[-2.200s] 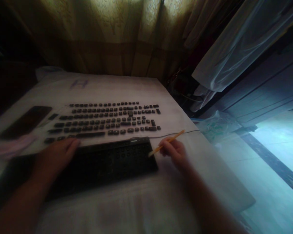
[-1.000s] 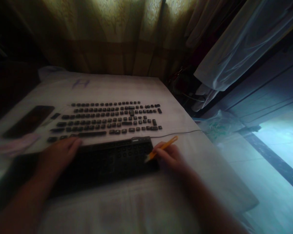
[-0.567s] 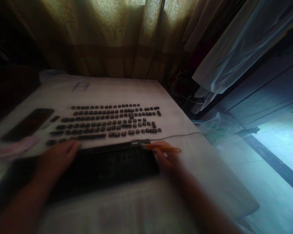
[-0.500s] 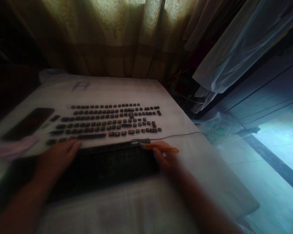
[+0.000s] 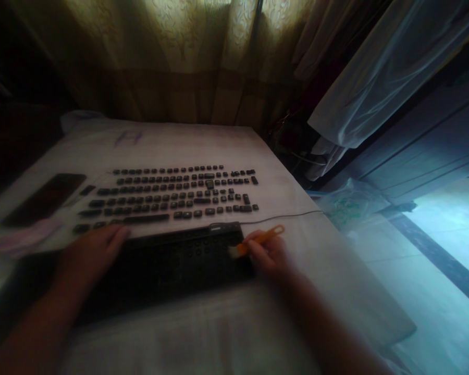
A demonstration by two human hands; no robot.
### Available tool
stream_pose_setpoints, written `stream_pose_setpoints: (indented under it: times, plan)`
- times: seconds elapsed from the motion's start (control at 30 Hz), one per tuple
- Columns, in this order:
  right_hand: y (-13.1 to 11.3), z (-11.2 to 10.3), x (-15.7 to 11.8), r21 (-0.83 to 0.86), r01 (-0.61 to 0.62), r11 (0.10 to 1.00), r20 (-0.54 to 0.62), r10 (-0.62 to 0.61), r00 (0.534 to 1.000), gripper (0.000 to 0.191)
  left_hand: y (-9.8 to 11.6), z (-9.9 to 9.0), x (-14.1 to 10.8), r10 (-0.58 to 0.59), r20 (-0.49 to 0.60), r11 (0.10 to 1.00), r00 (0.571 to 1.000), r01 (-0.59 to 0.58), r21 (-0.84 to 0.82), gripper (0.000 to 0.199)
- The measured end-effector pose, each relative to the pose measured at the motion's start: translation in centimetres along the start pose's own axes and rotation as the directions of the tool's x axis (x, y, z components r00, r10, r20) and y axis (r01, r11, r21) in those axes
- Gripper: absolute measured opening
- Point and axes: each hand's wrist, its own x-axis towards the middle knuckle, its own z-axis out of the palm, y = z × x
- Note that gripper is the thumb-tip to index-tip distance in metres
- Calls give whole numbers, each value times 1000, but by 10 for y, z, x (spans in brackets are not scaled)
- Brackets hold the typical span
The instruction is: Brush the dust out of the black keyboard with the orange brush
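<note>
A black keyboard base (image 5: 168,265) with its keycaps off lies across the near part of the table. My right hand (image 5: 268,255) is closed round an orange-handled brush (image 5: 263,237), whose pale bristles are over the base's right end. My left hand (image 5: 94,250) rests on the left part of the base, its fingers wrapped over the far edge. Beyond the base, loose black keycaps (image 5: 174,196) are laid out in several rows. The long space bar (image 5: 146,218) lies in the nearest row.
On the white table (image 5: 187,146), a dark phone (image 5: 47,198) and a pink cloth (image 5: 27,237) lie at the left. A thin cable (image 5: 281,216) runs right from the keyboard. A curtain (image 5: 172,62) hangs behind; white cloth (image 5: 359,104) hangs at the right.
The brush head has moved from the base's far edge nearer to me, and its handle now points up and away. My left hand has hardly moved.
</note>
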Motion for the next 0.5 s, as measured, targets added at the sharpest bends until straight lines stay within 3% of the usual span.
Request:
stream_pose_setpoints:
  times: [0.13, 0.23, 0.33, 0.5]
  plan:
    - [-4, -2, 1, 112, -61, 992, -1, 61, 998, 23, 1, 1, 0, -10, -4, 1000, 1000, 10, 0, 47]
    - [-2, -3, 2, 111, -63, 992, -94, 74, 993, 23, 0, 2, 1, -9, -15, 1000, 1000, 9, -20, 46]
    - [2, -2, 3, -17, 14, 1000, -175, -17, 984, 18, -2, 3, 2, -3, -34, 999, 999, 2, -35, 45]
    - [2, -1, 5, -192, 200, 961, -95, -221, 971, 16, -3, 4, 2, -6, -23, 999, 1000, 5, -39, 45]
